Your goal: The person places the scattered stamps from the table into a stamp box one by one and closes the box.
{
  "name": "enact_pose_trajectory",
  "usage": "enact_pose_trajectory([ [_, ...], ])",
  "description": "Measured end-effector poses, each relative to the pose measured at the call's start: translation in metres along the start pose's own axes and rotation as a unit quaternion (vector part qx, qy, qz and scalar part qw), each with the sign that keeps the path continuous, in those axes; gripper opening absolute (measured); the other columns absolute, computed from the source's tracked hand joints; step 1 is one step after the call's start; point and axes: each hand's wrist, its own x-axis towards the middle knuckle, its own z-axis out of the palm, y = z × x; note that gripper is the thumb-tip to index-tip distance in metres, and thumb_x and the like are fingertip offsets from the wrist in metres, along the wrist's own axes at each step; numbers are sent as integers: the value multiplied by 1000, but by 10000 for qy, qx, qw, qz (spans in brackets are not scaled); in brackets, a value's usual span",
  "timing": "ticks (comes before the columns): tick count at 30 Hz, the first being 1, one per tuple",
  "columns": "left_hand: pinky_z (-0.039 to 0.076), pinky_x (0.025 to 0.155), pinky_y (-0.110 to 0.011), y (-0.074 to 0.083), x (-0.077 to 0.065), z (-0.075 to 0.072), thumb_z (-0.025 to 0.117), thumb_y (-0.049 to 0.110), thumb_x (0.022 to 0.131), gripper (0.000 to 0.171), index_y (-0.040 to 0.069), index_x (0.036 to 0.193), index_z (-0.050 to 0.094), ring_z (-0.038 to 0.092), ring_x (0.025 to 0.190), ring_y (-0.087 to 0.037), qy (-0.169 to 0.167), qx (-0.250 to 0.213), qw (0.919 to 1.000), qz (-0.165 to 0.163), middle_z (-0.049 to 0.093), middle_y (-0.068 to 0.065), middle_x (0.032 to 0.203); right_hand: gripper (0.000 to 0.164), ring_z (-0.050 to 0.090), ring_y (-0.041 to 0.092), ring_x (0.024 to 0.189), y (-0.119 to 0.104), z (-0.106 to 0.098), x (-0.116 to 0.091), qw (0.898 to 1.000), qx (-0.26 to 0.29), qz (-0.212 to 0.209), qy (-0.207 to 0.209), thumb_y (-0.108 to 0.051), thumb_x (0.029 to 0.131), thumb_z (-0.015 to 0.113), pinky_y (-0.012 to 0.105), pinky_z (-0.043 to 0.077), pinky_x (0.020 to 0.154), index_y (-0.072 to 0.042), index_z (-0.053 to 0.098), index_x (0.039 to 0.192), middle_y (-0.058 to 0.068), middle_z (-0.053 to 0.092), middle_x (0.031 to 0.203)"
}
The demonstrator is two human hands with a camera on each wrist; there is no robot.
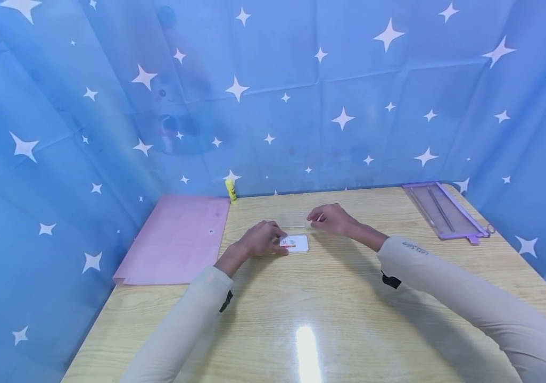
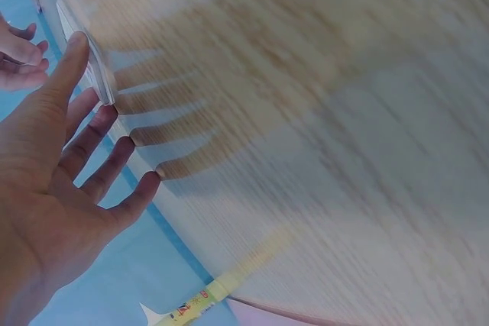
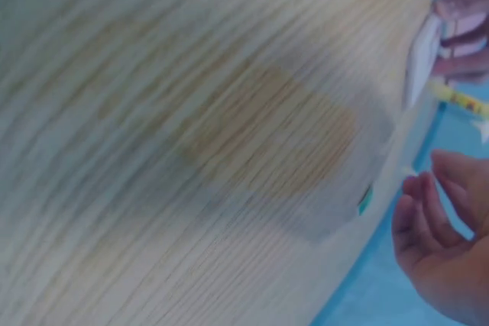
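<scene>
My left hand (image 1: 264, 239) holds the near-left side of a small flat white case (image 1: 300, 243) with dark print and a red strip. In the left wrist view the thumb lies along the white case (image 2: 98, 74), while the other fingertips reach down to the tabletop. Just behind it is a clear rectangular plastic piece (image 1: 292, 220), its right edge close to my right hand (image 1: 334, 219). The fingers of that hand are loosely bent, with thumb and forefinger apart in the right wrist view; nothing distinct shows between them.
A pink folder (image 1: 177, 239) covers the table's left side, with a yellow glue stick (image 1: 231, 191) upright at its far corner. To the right lies a purple-edged mesh pouch (image 1: 440, 210) containing long thin items. The starry blue curtain (image 1: 282, 106) borders the wooden table (image 1: 254, 330).
</scene>
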Motion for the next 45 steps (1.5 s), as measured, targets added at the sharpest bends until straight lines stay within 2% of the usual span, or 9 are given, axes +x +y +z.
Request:
enact_pose_trajectory([
  [11,50,85,-31,2,-1,3,87,39,86,52,12,129,74,60,95,-15,16,-52,10000,77,71,-2,115,21,73,36,95,31,-11,-4,9990,-13,398,222,-2,98,68,47,58,83,8,72,116,21,75,104],
  [17,49,84,-30,3,-1,4,86,41,87,53,13,131,73,58,93,-14,-20,-60,10000,23,70,-1,116,23,73,35,96,41,-10,-7,9974,-35,680,249,-7,98,72,47,58,84,7,73,116,20,75,106],
  [20,50,86,-31,3,-1,3,86,41,86,54,13,131,73,58,95,-13,-30,-62,10000,-43,70,-1,117,25,72,32,97,42,-8,-8,9964,-105,783,314,-13,98,74,48,57,86,5,74,115,19,76,107],
  [22,50,87,-31,4,-1,3,86,41,86,54,14,131,73,58,96,-13,-34,-55,9999,-82,69,0,117,23,70,29,90,42,-6,-8,9958,-177,853,290,-17,98,74,46,56,84,4,75,107,18,76,100],
  [26,50,88,-32,4,-2,0,86,40,87,54,14,132,73,59,96,-14,-72,-94,9999,-119,69,-1,118,23,69,26,87,41,-4,-9,9944,-362,964,236,-20,96,76,46,56,86,2,76,105,15,76,97],
  [29,50,88,-32,5,-2,-1,86,39,87,54,13,132,72,59,97,-15,-64,-125,9998,-146,69,-2,118,27,72,29,97,40,-4,-8,9940,-421,974,248,-18,94,78,49,56,91,2,76,112,16,77,105],
  [33,50,88,-33,4,-2,-3,86,38,87,53,13,132,73,59,97,-15,-39,-123,9998,-170,69,-2,118,28,72,33,102,38,-3,-8,9942,-440,955,235,-17,94,78,50,56,92,3,76,114,17,77,107],
  [45,50,87,-33,5,-3,-2,87,38,86,54,12,131,73,57,94,-15,-57,-162,9997,-170,69,-2,115,22,73,33,98,31,-4,-11,9965,-374,740,-38,-10,95,74,49,57,89,5,76,112,17,77,102],
])
